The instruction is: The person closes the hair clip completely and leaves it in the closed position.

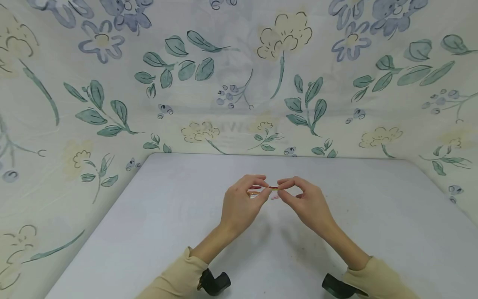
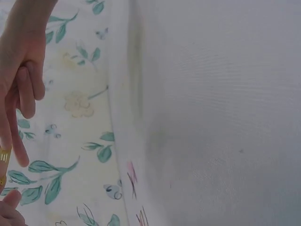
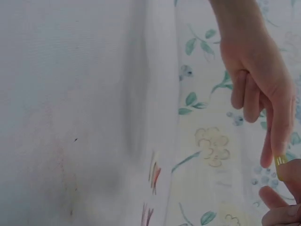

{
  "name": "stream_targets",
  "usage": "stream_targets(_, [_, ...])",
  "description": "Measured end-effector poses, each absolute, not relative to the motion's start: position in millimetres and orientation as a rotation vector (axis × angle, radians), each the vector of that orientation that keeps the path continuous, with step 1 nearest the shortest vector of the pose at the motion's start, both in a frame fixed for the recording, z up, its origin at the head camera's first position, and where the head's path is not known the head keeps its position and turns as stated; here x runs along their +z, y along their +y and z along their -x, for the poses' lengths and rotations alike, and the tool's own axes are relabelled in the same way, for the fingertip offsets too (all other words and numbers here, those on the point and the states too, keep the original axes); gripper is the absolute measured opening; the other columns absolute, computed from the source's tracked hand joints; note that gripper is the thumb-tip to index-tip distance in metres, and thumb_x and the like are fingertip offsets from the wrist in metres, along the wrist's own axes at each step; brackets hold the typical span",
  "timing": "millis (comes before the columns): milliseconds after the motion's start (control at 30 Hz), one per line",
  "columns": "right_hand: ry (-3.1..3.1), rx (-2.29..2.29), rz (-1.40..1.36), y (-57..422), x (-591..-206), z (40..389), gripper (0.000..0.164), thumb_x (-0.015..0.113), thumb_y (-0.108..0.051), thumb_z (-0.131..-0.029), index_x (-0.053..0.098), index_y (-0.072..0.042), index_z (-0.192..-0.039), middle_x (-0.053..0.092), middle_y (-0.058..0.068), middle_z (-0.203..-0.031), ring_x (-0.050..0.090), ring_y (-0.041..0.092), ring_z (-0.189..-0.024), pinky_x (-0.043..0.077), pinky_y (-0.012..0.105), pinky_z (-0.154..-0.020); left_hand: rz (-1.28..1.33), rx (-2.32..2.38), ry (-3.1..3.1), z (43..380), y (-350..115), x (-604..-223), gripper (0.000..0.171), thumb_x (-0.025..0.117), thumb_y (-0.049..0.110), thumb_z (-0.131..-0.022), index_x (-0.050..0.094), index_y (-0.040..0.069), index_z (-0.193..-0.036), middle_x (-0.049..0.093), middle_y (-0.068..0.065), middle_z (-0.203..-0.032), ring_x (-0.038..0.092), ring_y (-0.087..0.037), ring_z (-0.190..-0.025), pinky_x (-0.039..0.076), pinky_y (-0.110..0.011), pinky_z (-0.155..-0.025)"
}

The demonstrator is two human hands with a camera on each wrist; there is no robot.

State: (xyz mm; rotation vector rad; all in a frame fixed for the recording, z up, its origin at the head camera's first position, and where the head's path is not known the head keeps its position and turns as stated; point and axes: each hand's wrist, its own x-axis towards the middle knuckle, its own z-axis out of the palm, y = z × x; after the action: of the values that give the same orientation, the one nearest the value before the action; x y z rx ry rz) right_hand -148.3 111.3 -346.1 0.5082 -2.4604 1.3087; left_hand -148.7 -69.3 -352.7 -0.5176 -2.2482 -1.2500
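Observation:
Between both hands is a small, narrow flat piece (image 1: 274, 188), red and yellow in the head view. In the right wrist view the yellow piece (image 3: 280, 168) shows pale slits; its kind is unclear. My left hand (image 1: 242, 203) pinches one end between thumb and forefinger. The other end is pinched by my right hand (image 1: 308, 203). Behind the fingers, several thin pieces show on the table: a red one (image 1: 255, 187), an orange one (image 1: 254, 193) and a pink one (image 1: 275, 197). Fingers partly hide them.
The hands are above a white table (image 1: 168, 232). Flower-printed cloth (image 1: 239, 137) hangs behind its far edge and along the sides. Black wrist devices show at the left cuff (image 1: 216, 283) and the right cuff (image 1: 337, 286).

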Motion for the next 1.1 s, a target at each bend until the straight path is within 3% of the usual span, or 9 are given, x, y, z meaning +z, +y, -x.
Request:
stream_targets(367, [-2.325,1.459,-0.464,100.3,-346.9,156.5,0.013,0.069,-0.014,-0.092,0.069,-0.006,-0.102,0.071,0.007,-0.117,0.062,0.023,-0.114,0.056,0.025,-0.074,0.44,-1.299,-2.106,156.5,-63.6,-355.1,0.009,0.075,0.015,-0.088,0.073,0.009,-0.094,0.072,-0.002,-0.097,0.068,-0.015,-0.088,0.058,-0.034,-0.07])
stream_targets(533, [-2.298,1.462,-0.446,95.7,-351.8,158.8,0.01,0.071,-0.014,-0.091,0.07,-0.008,-0.099,0.071,0.006,-0.115,0.063,0.022,-0.112,0.056,0.03,-0.074,0.41,-1.273,-2.083,158.2,-65.2,-361.0,0.007,0.075,0.014,-0.086,0.073,0.01,-0.092,0.071,-0.001,-0.091,0.069,-0.017,-0.082,0.057,-0.036,-0.068])
stream_targets(700, [-2.319,1.412,-0.425,92.3,-354.6,160.0,0.008,0.071,-0.014,-0.091,0.071,-0.009,-0.097,0.071,0.004,-0.114,0.062,0.021,-0.114,0.054,0.037,-0.077,0.398,-1.251,-2.066,159.2,-67.9,-367.5,0.007,0.077,0.015,-0.085,0.073,0.012,-0.09,0.07,0.001,-0.091,0.07,-0.019,-0.08,0.058,-0.035,-0.068])
stream_targets(867, [-2.324,1.339,-0.409,92.5,-357.2,159.8,0.009,0.071,-0.014,-0.091,0.07,-0.009,-0.097,0.07,0.005,-0.115,0.062,0.022,-0.114,0.055,0.036,-0.075,0.419,-1.194,-2.046,160.1,-66.0,-369.4,0.007,0.078,0.014,-0.084,0.073,0.011,-0.088,0.071,0.001,-0.092,0.071,-0.017,-0.079,0.057,-0.029,-0.068])
stream_targets(1100, [-2.292,1.276,-0.384,92.4,-358.9,159.8,0.007,0.071,-0.012,-0.09,0.071,-0.008,-0.096,0.07,0.005,-0.116,0.063,0.024,-0.112,0.055,0.038,-0.074,0.431,-1.168,-2.024,161.7,-61.7,-369.1,0.01,0.078,0.015,-0.084,0.074,0.009,-0.09,0.072,-0.001,-0.093,0.072,-0.018,-0.079,0.058,-0.036,-0.066])
